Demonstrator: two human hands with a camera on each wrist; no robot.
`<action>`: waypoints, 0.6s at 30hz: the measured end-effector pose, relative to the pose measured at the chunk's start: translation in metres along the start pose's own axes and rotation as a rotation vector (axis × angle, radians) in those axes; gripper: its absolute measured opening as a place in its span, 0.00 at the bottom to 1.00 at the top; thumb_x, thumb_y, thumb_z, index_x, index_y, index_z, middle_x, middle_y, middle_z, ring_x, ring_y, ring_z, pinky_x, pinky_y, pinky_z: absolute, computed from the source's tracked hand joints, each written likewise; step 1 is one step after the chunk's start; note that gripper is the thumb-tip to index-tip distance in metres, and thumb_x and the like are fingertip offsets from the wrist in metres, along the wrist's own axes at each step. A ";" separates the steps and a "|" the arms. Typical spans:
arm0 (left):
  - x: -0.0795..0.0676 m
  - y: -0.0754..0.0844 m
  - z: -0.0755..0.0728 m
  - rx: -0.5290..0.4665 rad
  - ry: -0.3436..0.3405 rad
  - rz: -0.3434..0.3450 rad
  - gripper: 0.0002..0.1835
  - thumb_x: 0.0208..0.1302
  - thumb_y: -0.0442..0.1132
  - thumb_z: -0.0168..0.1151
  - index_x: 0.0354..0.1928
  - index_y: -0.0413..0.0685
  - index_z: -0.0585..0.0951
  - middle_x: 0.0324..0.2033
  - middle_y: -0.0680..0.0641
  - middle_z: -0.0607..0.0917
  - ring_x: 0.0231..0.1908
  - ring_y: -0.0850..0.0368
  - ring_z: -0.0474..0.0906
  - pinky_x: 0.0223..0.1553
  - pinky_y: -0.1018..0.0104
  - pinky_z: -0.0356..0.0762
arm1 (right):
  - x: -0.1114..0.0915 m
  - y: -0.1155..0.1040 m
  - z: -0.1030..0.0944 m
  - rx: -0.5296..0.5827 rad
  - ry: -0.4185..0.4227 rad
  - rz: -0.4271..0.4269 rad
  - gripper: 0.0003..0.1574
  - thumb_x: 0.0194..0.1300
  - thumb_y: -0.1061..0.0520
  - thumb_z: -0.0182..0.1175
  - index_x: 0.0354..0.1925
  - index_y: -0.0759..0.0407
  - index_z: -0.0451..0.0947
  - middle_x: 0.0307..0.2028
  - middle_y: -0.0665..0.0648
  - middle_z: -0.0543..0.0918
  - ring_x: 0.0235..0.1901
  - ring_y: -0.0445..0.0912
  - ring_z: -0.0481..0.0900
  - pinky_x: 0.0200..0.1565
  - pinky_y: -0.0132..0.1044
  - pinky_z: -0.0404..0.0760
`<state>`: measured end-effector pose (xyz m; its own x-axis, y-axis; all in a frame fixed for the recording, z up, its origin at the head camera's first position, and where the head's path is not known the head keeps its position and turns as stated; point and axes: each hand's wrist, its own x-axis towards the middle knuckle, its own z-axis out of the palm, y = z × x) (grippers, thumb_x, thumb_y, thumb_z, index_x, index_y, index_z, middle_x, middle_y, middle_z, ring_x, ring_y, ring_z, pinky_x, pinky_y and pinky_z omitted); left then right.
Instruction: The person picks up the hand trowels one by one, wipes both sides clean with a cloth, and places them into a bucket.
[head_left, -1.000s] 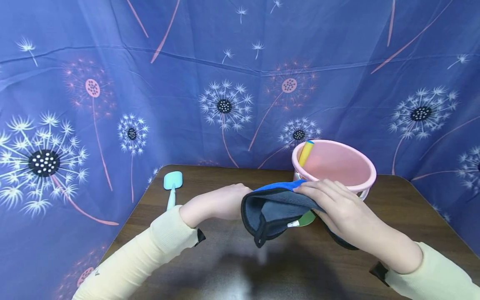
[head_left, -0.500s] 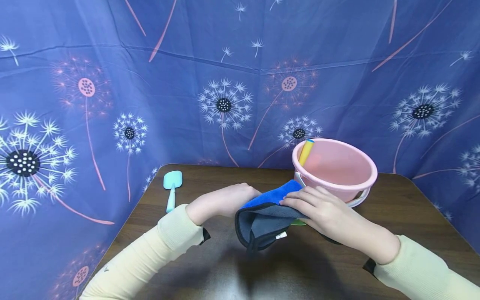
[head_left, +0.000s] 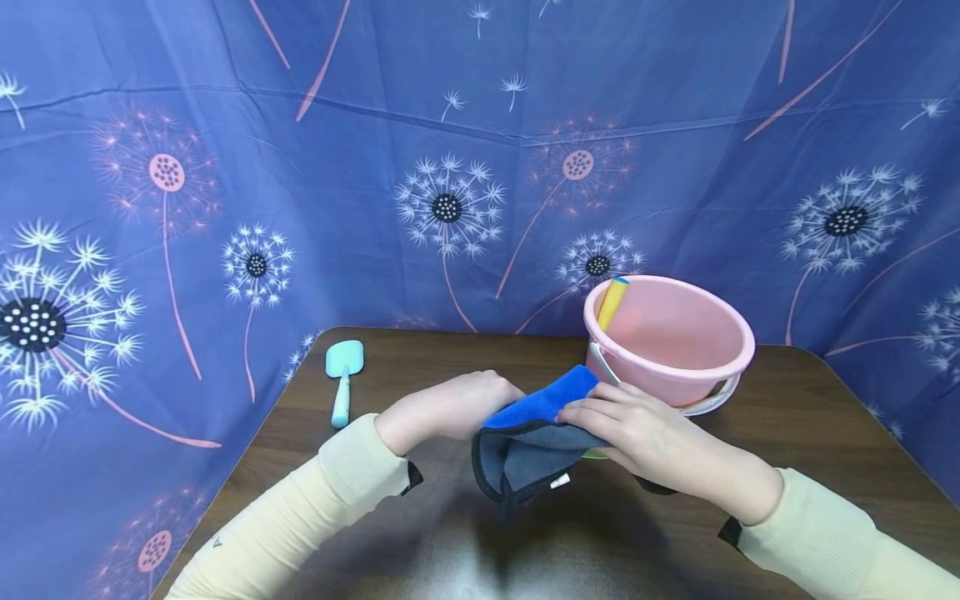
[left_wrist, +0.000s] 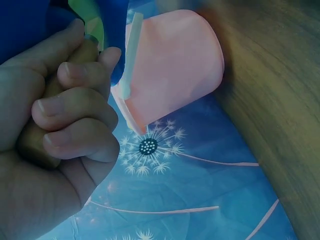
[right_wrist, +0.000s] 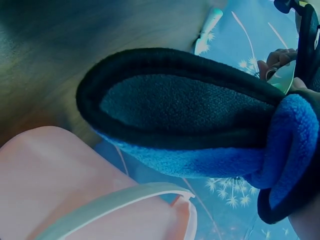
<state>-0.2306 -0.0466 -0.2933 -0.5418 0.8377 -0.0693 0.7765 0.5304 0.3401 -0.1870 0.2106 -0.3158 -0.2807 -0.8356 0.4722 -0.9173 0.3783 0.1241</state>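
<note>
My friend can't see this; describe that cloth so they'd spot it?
On the brown table stands a pink bucket. Nearer the camera, the right hand holds the cloth: fuzzy, blue one side, dark grey the other. Its black edging sets it apart from the plain bucket and patterned blue curtain.

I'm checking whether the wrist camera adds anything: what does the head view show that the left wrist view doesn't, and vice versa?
Only the head view: the light-blue shovel, the right sleeve and the white tag. Only the left wrist view: the brown handle the left hand grips. Both: that hand, the pink bucket, the cloth, the wooden tabletop and the dandelion-print curtain.
</note>
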 end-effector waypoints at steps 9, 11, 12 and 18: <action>-0.001 -0.005 0.005 0.067 0.057 -0.024 0.13 0.66 0.43 0.56 0.22 0.52 0.73 0.15 0.58 0.62 0.18 0.65 0.60 0.23 0.73 0.56 | -0.006 0.002 0.001 -0.059 -0.011 0.011 0.20 0.73 0.51 0.43 0.54 0.56 0.76 0.46 0.48 0.80 0.44 0.45 0.75 0.49 0.35 0.71; -0.003 -0.006 0.005 0.081 0.071 -0.020 0.14 0.65 0.44 0.57 0.21 0.52 0.72 0.15 0.59 0.63 0.17 0.65 0.59 0.22 0.73 0.56 | -0.007 0.002 0.001 -0.070 -0.002 0.000 0.20 0.73 0.51 0.43 0.54 0.55 0.76 0.46 0.48 0.80 0.43 0.44 0.75 0.48 0.35 0.71; -0.004 -0.007 0.004 0.080 0.076 -0.020 0.14 0.65 0.45 0.58 0.21 0.53 0.73 0.15 0.59 0.63 0.17 0.66 0.59 0.22 0.73 0.56 | -0.007 0.003 0.001 -0.073 0.005 -0.005 0.20 0.74 0.50 0.43 0.53 0.55 0.76 0.45 0.48 0.80 0.43 0.44 0.75 0.47 0.35 0.72; -0.010 -0.016 0.002 0.034 0.082 -0.032 0.11 0.61 0.49 0.63 0.25 0.55 0.78 0.17 0.60 0.68 0.17 0.67 0.61 0.22 0.73 0.59 | -0.011 0.007 0.003 -0.103 0.027 -0.030 0.25 0.75 0.48 0.35 0.53 0.53 0.77 0.45 0.47 0.81 0.43 0.45 0.76 0.46 0.36 0.72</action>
<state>-0.2368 -0.0633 -0.3003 -0.5902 0.8073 -0.0018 0.7681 0.5622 0.3066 -0.1911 0.2209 -0.3225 -0.2443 -0.8369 0.4897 -0.8911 0.3930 0.2270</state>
